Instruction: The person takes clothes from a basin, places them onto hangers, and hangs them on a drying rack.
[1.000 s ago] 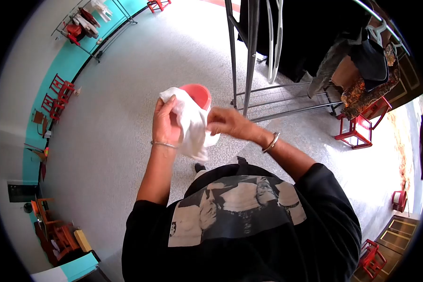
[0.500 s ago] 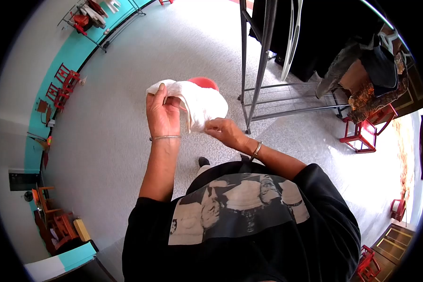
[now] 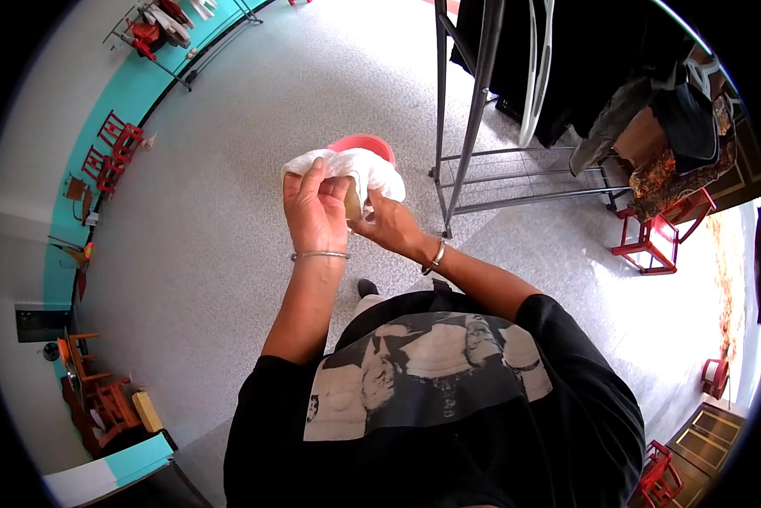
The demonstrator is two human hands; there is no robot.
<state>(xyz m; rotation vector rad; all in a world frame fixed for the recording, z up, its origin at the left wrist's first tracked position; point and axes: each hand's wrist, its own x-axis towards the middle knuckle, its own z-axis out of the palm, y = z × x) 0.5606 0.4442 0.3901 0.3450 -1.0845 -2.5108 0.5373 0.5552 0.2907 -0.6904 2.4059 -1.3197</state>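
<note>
A white cloth (image 3: 372, 169) is stretched between my two hands at the middle of the view. My left hand (image 3: 316, 210) has its palm up and pinches the cloth's left part between thumb and fingers. My right hand (image 3: 389, 226) grips the near right edge, close beside the left fingers. A yellowish patch shows at the fold between them; what it is I cannot make out. Behind the cloth, the rim of a pink basin (image 3: 365, 141) shows, its lower part hidden.
A metal rack (image 3: 474, 110) with dark clothes and white hangers (image 3: 536, 85) stands at the upper right. Beside it is a red chair (image 3: 651, 241) with cloths over it. Small red chairs (image 3: 114, 152) line the left wall. Grey speckled floor (image 3: 194, 254) lies below.
The cloth has been gathered in and looks more bunched. My right hand has moved left and up, close to my left hand, which has shifted slightly right.
</note>
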